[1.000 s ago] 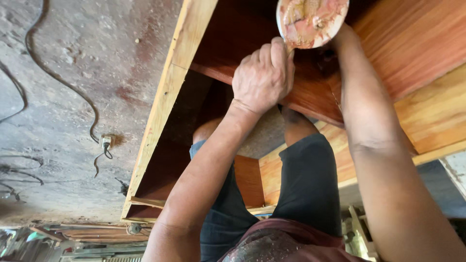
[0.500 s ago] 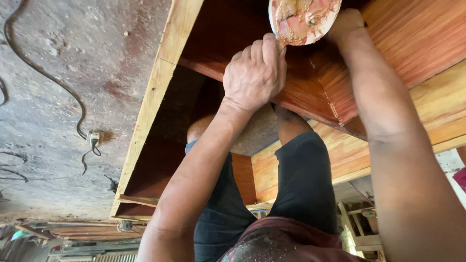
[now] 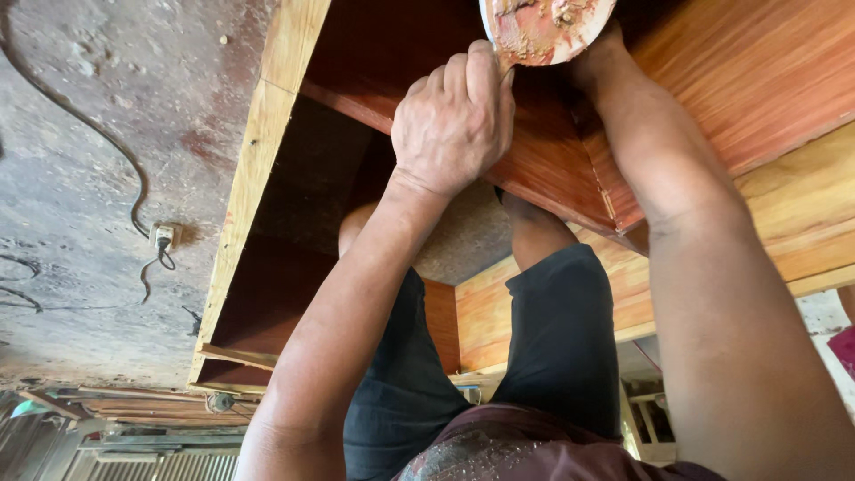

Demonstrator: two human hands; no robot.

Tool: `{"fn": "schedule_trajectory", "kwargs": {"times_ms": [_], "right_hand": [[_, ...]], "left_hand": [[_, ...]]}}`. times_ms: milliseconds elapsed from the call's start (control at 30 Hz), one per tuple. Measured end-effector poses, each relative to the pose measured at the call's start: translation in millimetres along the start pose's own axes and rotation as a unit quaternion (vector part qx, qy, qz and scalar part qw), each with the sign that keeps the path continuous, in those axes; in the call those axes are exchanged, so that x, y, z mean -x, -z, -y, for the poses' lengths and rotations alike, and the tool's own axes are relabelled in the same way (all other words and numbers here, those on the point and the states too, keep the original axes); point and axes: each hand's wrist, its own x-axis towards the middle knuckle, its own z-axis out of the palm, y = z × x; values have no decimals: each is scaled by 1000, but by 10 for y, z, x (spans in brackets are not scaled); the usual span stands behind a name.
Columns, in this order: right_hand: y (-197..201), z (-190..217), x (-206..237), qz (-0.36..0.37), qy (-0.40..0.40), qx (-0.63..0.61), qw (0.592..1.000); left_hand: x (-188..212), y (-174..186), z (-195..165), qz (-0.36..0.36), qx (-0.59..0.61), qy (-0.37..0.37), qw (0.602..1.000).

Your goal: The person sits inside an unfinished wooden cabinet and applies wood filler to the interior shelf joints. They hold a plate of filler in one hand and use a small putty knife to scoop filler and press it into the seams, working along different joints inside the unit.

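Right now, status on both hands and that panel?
Left hand fisted against reddish wood panel. Right hand mostly hidden behind putty-smeared round dish. Nothing blocking the panel.

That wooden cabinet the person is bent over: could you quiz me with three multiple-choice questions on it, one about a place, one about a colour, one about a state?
1. Where does the round dish smeared with paste sit?
A. At the top edge of the view, by the right hand
B. On the concrete floor by the plug
C. On the person's knee

2. What colour are the person's shorts?
A. White
B. Dark
C. Yellow

3. How is the left hand?
A. Flat and open on the floor
B. Curled, fingers closed, against the reddish panel
C. Hanging by the person's side

Answers: 1 A, the dish is cut off by the top edge, above the right wrist. 2 B, the cloth is dark. 3 B, the knuckles are bent over the panel's edge.
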Motion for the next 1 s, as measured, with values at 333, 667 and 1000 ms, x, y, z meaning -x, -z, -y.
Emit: {"fn": "schedule_trajectory", "kwargs": {"times_ms": [333,667,1000], "right_hand": [[479,515,837,96,102,203,969],[547,204,1409,66,93,284,952],[339,-95,473,81,-33,78,993]], "left_hand": [[46,-86,15,-5,-14,8,1000],[27,-76,15,-24,-13,7,1000],[31,-97,17,-21,-12,19,1000]]}}
